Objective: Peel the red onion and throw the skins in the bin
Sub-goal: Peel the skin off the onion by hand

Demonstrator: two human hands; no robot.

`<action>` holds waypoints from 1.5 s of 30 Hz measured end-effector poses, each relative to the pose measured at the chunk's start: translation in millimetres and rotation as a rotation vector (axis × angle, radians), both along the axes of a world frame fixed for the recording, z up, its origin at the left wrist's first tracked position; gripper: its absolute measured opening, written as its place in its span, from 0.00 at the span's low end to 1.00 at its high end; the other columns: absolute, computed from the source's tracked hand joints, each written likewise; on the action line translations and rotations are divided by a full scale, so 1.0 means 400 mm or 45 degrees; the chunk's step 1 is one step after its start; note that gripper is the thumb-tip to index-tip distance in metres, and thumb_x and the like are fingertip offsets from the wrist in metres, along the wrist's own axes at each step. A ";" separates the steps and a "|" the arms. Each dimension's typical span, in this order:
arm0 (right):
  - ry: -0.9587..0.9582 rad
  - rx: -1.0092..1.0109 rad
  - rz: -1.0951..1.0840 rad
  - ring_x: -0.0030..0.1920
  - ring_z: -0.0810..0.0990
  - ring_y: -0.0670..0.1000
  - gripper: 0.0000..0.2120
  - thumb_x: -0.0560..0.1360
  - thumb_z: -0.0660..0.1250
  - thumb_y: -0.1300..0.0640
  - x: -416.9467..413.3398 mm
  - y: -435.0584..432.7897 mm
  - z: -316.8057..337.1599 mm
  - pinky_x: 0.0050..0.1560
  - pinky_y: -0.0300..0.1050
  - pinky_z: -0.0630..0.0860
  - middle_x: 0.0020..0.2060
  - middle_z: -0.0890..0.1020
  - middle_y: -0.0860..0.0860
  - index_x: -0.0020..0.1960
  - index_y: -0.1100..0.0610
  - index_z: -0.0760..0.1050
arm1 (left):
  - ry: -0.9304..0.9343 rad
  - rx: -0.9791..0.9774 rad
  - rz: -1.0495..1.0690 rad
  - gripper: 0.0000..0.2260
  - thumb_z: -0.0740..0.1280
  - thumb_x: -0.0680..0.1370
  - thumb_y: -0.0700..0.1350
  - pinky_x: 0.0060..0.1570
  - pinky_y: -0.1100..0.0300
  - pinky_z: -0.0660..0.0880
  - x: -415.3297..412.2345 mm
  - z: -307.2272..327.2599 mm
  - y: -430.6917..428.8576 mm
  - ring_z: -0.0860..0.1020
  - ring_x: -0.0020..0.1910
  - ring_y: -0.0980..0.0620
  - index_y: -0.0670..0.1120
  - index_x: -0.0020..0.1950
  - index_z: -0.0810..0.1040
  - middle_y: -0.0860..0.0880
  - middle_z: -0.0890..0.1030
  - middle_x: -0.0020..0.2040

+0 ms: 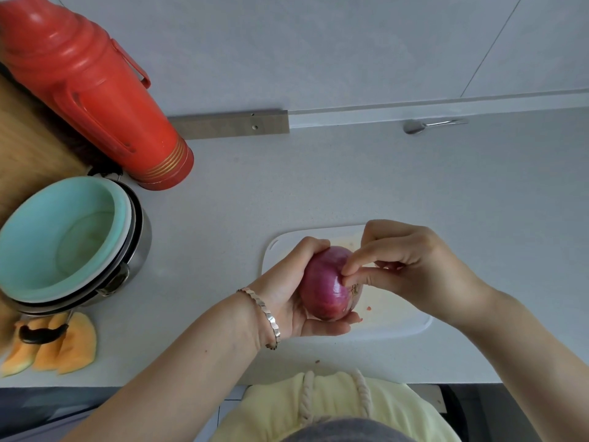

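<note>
Onion (325, 283) — red and glossy, held just above the white board (398, 323), at about 5 o'clock in the view. At 9 o'clock on the desk (318, 186) stand a pot (140, 237) and some melon slices (76, 346); neither has to do with the peeling.

The left grip (287, 298) cradles the onion, fingers curled beneath it and thumb over the far side. At the onion's 3 o'clock the right grip (411, 263) pinches at the skin by the root end with thumb and forefinger.

As I judge it, the peeling has barely started. The surface looks whole and shiny, with no lifted flap to be seen, and only a few tiny red specks lie on the board. Whether a dry outer layer is already off I cannot tell. Still left to do: strip the skin, gather the pieces and carry them to the bin — no bin shows here.
</note>
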State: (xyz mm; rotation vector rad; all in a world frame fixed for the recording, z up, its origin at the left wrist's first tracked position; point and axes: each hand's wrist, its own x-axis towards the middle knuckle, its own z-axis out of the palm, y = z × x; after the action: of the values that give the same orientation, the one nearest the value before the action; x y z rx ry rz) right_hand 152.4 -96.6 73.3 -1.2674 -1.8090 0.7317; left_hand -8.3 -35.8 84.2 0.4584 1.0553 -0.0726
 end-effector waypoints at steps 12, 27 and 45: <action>0.042 0.001 -0.009 0.30 0.66 0.38 0.07 0.70 0.67 0.49 -0.004 -0.003 -0.004 0.34 0.24 0.64 0.32 0.68 0.42 0.45 0.50 0.79 | 0.022 0.054 -0.021 0.18 0.62 0.75 0.58 0.24 0.58 0.78 0.000 0.002 0.000 0.80 0.33 0.42 0.44 0.47 0.79 0.41 0.81 0.35; 0.007 0.072 -0.035 0.31 0.66 0.38 0.06 0.70 0.67 0.50 -0.008 -0.008 -0.009 0.34 0.26 0.63 0.33 0.67 0.40 0.46 0.49 0.78 | 0.028 0.072 -0.028 0.18 0.62 0.75 0.58 0.25 0.58 0.78 -0.001 0.005 -0.002 0.80 0.34 0.42 0.44 0.47 0.79 0.41 0.81 0.37; 0.065 -0.033 -0.007 0.30 0.64 0.39 0.09 0.70 0.66 0.43 -0.008 -0.002 -0.002 0.34 0.27 0.62 0.31 0.65 0.39 0.44 0.47 0.77 | -0.002 0.079 -0.033 0.17 0.61 0.75 0.58 0.26 0.57 0.78 -0.004 -0.001 0.002 0.80 0.33 0.42 0.45 0.44 0.80 0.42 0.81 0.34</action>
State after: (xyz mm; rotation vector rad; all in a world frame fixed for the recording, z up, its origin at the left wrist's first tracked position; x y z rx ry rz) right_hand 149.2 -97.2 72.6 -1.2585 -1.7597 0.7799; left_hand -10.0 -35.0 83.6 0.5282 1.0522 -0.0624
